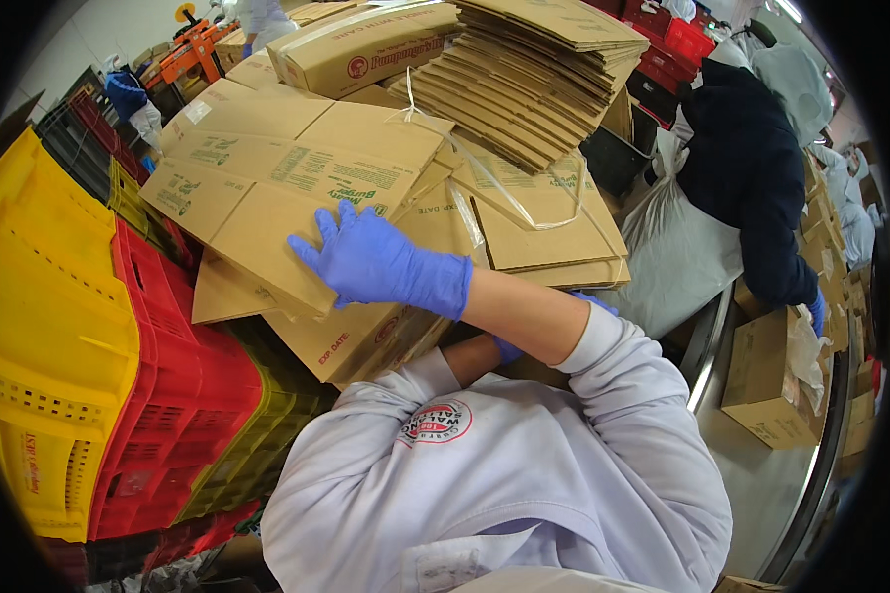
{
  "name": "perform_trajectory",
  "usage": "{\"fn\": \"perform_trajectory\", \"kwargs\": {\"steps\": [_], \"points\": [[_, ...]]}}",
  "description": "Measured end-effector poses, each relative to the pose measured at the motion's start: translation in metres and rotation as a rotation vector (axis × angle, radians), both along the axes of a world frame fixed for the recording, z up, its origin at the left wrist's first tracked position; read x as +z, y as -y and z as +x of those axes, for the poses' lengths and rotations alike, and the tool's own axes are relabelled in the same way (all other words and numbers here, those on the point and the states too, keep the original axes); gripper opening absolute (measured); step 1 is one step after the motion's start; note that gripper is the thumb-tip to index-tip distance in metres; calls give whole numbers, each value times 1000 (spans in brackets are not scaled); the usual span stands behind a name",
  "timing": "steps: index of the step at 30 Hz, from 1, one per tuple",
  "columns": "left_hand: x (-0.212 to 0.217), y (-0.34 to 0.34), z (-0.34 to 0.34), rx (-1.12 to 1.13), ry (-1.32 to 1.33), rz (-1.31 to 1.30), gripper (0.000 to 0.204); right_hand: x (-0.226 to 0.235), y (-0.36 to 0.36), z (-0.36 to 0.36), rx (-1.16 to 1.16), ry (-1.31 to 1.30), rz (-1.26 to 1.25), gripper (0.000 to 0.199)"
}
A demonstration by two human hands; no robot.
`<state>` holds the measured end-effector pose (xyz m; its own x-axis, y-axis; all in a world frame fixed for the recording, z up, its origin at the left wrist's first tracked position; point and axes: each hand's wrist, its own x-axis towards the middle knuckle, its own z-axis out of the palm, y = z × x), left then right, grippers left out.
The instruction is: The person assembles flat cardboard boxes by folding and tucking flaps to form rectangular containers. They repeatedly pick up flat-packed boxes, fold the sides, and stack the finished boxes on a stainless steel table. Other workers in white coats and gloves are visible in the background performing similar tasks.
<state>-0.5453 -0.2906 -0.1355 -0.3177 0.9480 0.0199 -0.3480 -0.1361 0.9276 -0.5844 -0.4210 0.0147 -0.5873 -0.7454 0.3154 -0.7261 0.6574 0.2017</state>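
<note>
Flattened carton (297, 188) lies atop cardboard stack, beside red crate (183, 366). Right hand (366, 259) spread flat on it, nothing gripped. Left hand (509, 348) mostly hidden; grip cannot be told. Top sheet best slid off singly.

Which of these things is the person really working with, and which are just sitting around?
In hand:
- right hand, blue-gloved, flat on the top flattened carton
- left hand, mostly hidden under the right arm

Lying about:
- tied bundle of flat cartons
- yellow crate
- red crate
- open box beside a co-worker
</note>
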Motion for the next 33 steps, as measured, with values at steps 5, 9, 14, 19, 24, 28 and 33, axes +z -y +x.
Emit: {"fn": "perform_trajectory", "kwargs": {"steps": [5,9,14,19,24,28,33], "points": [[27,-3,-6,-54,12,173,52,59,-31,-4,19,-44,-77,63],[62,-23,-14,-225,253,486,54,113,-70,9,-64,-48,-329,51],[117,-38,6,60,311,655,68,154,-114,23,-66,-625,-840,45],[128,-66,39,184,396,879,85,174,-222,121,-385,-878,-1308,23],[140,-67,84,195,287,883,55,60,-286,245,216,-914,-2268,50],[145,-73,125,170,-34,734,27,-76,-269,391,-960,159,-2375,74],[123,-72,190,-142,-673,383,28,-75,-245,445,-1791,-1109,-1021,123]]}}
